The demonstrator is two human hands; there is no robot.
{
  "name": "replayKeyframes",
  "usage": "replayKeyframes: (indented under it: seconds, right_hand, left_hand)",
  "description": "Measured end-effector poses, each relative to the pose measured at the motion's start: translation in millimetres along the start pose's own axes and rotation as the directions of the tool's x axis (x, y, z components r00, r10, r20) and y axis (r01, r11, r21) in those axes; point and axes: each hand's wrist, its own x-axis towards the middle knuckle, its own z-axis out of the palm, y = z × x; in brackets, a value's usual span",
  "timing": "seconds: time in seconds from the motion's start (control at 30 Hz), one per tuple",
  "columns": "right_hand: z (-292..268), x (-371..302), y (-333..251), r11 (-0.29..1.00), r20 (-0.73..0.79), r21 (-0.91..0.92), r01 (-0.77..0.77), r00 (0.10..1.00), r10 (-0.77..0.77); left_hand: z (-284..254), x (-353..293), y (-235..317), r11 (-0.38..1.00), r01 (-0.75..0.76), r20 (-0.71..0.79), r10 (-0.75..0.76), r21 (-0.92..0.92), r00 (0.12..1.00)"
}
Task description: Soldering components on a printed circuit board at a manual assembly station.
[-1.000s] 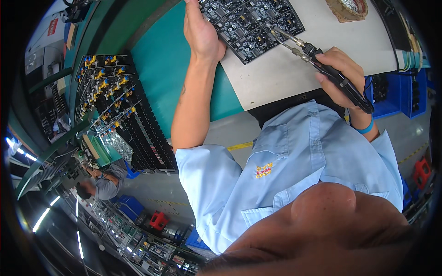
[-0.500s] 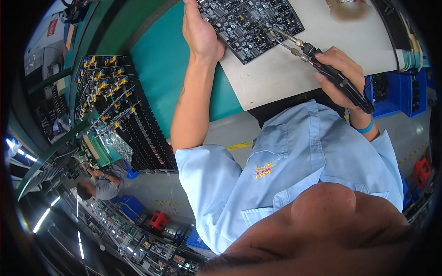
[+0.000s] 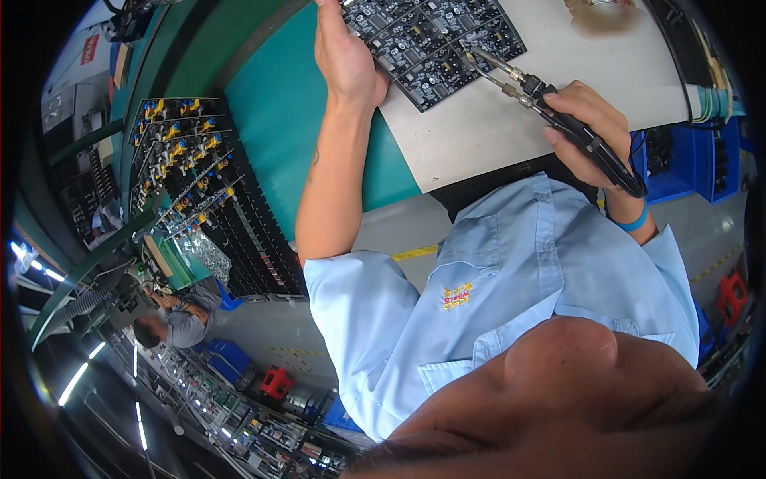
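Note:
A black circuit board panel (image 3: 435, 54), packed with small parts, lies tilted at the top of the view, over a white sheet. My left hand (image 3: 349, 68) grips its left edge; the fingertips run out past the upper rim of the picture. In my right hand (image 3: 592, 126) is a black-handled soldering iron (image 3: 576, 128) with two metal prongs that come together towards the board. My fingers wrap the handle, and the tips meet the panel's right part among the components. Whether they touch a joint is too small to tell.
The white sheet (image 3: 479, 144) covers part of a green mat (image 3: 263, 120). To the left stand black racks (image 3: 255, 231) of boards with yellow and blue parts (image 3: 179, 148). Blue bins (image 3: 678, 172) hold black parts at the right. Another person (image 3: 179, 319) works farther left.

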Motion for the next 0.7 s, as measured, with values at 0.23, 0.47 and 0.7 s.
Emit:
replayKeyframes:
  seconds: [0.23,0.47,0.7]
  right_hand:
    - [1.6,3.5,-1.8,1.0,0.006,-0.011,0.016,1.0,-0.016]
    - [0.9,0.8,-0.1,1.0,0.0,0.0,0.014,1.0,-0.014]
    - [0.5,2.2,-3.2,1.0,-0.001,-0.004,-0.02,1.0,0.02]
  left_hand:
    - [0.4,-0.7,0.7,1.0,0.005,-0.019,-0.005,0.016,1.0]
    - [-1.2,1.6,-1.5,0.999,-0.014,-0.012,0.015,0.03,1.0]
    - [-0.1,1.4,-1.6,1.0,0.0,-0.032,0.001,0.019,0.999]
